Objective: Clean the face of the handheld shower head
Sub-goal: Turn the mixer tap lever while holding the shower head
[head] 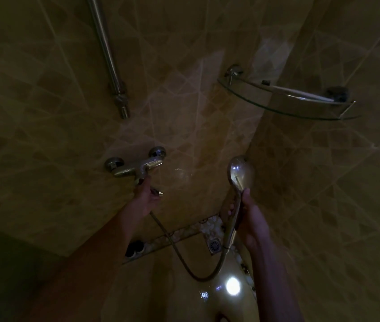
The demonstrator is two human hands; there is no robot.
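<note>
Overhead, glass shelf (284,108) holds a brush (305,94); right hand (251,219) grips shower head (241,174), left hand (145,196) clasps faucet lever (157,192).

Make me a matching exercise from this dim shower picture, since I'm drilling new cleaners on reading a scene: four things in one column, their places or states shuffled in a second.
Things:
1. shower head
2. left hand
3. glass corner shelf
4. floor drain

Places or states:
A. set in the floor by the wall corner
B. mounted high on the right, across the corner
C. held up by its handle in the right hand
D. at the lever under the mixer tap

Pairs: 1-C, 2-D, 3-B, 4-A
</note>
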